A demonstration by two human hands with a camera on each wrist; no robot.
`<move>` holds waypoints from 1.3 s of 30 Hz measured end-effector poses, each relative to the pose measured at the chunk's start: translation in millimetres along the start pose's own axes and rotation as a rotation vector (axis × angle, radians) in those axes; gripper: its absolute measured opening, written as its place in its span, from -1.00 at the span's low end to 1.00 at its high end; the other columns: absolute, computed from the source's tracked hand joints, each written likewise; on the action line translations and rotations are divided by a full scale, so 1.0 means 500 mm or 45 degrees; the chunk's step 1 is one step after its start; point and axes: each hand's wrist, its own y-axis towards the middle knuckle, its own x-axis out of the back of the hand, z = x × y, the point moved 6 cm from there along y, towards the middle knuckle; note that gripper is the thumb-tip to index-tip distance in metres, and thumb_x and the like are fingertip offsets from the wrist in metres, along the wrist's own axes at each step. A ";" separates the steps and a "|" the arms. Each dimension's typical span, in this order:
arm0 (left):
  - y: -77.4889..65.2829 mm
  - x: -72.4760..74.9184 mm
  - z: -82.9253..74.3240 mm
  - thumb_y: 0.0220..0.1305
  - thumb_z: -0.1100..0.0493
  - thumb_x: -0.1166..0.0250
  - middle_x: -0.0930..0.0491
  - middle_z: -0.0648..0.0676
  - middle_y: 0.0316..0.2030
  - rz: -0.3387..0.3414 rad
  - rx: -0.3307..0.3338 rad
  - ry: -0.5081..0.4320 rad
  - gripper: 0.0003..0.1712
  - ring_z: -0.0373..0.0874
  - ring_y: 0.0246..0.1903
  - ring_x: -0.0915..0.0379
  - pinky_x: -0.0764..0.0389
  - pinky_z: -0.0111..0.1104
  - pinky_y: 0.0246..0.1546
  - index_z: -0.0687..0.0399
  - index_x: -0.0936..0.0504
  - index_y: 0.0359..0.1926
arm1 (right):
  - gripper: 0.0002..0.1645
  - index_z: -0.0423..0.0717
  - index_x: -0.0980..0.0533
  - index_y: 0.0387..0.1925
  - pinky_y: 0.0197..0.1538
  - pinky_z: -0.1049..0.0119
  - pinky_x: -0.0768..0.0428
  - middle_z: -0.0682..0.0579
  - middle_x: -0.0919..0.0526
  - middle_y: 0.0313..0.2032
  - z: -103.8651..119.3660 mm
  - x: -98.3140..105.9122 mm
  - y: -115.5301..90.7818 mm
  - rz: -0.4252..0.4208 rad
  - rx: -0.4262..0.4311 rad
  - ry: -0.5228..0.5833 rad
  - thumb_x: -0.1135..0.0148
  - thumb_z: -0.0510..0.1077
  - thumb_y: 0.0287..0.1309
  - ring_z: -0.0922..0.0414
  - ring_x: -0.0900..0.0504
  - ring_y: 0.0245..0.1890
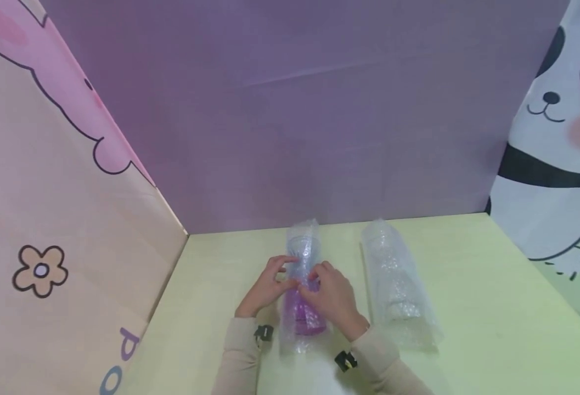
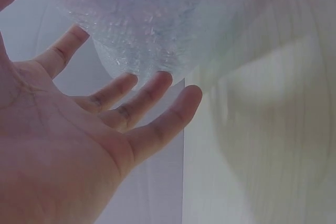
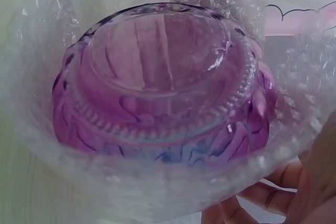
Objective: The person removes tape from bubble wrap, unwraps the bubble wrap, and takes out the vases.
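Observation:
A purple-and-blue glass vase (image 3: 163, 108) lies inside a bubble wrap sleeve (image 1: 300, 236), its round base facing the near edge. My left hand (image 1: 268, 286) touches the sleeve from the left, thumb and index finger on top of it around the vase's middle. Spread, nearly straight fingers (image 2: 163, 124) reach the wrap in the left wrist view. From the right, my right hand (image 1: 336, 293) holds the wrap with bent fingers, its thumb close to the left thumb. Through the sleeve's mouth, the right wrist view shows the vase's base.
A second bubble-wrapped item (image 1: 398, 285), clear or whitish, lies to the right on the pale yellow table (image 1: 497, 307). A purple panel (image 1: 290, 120) closes off the back, with printed side panels left and right. Each wrist carries a small black camera (image 1: 346, 360).

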 end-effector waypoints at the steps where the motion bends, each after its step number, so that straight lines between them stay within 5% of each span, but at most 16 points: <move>1: 0.000 -0.001 0.000 0.32 -0.08 -0.35 -0.22 0.13 0.46 0.002 -0.002 0.001 -0.37 0.19 0.30 -0.33 -0.53 0.12 0.26 -0.24 -0.44 0.38 | -0.64 -0.03 -0.61 -0.30 -0.41 0.38 -0.52 0.12 -0.56 -0.34 -0.001 0.000 -0.001 -0.004 0.000 0.004 -0.44 0.14 0.06 0.23 -0.48 -0.44; 39: 0.005 -0.011 -0.016 0.34 -0.18 -0.34 -0.20 0.21 0.45 0.024 -0.038 0.029 -0.34 0.23 0.34 -0.31 -0.49 0.16 0.30 -0.15 -0.44 0.39 | -0.88 -0.05 -0.66 -0.35 -0.37 0.31 -0.67 0.03 -0.74 -0.35 -0.026 0.016 0.007 -0.064 -0.045 0.051 -0.41 -0.10 0.09 0.19 -0.66 -0.44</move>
